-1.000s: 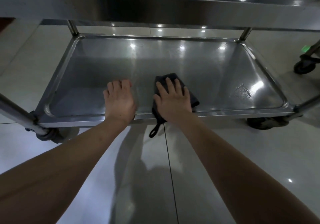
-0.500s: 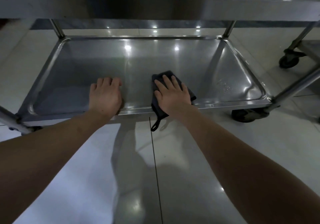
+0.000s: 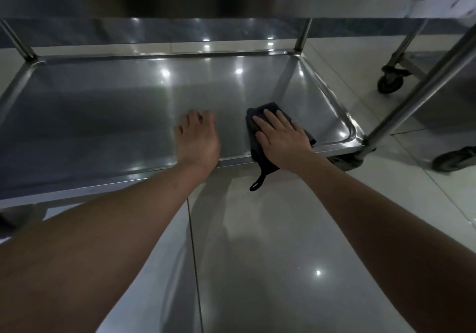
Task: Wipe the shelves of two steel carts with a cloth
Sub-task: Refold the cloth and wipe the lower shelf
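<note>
The steel cart's bottom shelf (image 3: pixel 116 116) fills the middle of the head view, under an upper shelf (image 3: pixel 231 0). A dark folded cloth (image 3: pixel 257 114) lies near the shelf's front right, its hanging loop dangling over the front rim. My right hand (image 3: pixel 282 136) presses flat on the cloth with straight fingers. Just left of it, my left hand (image 3: pixel 197 139) rests on the shelf by the front rim, its fingers bent at the tips and holding nothing.
A second steel cart (image 3: pixel 412 62) stands at the right, one wheel (image 3: pixel 390 84) close to the first cart's right post (image 3: pixel 422 82). Another caster (image 3: pixel 454 161) sits at the right edge. Glossy tiled floor (image 3: pixel 257 255) spreads below my arms.
Both hands and the cloth have shifted right along the shelf's front, toward its right corner. The view has swung left, showing more of the second cart.
</note>
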